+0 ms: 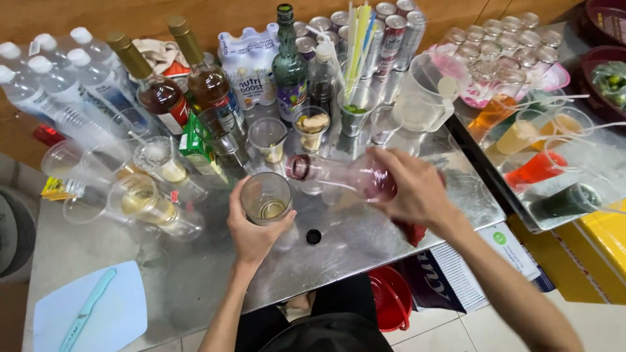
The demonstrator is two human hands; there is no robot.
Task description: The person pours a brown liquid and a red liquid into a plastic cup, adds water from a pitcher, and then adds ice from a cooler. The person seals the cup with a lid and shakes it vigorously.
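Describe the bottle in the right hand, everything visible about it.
The bottle is clear, glass or plastic by its look, with a pinkish-red tint, deepest at its open mouth on the left. It lies nearly horizontal above the steel table, neck pointing left, mouth just above and right of the glass held by the left hand. The right hand grips its base end. A small black cap lies on the table below.

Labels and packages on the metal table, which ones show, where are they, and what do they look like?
Multipack of small white bottles: back centre, blue and white wrap.
Green carton: left of centre, boxy.
Syrup bottle label: back left, red and white.
Yellow packet: left edge, flat.
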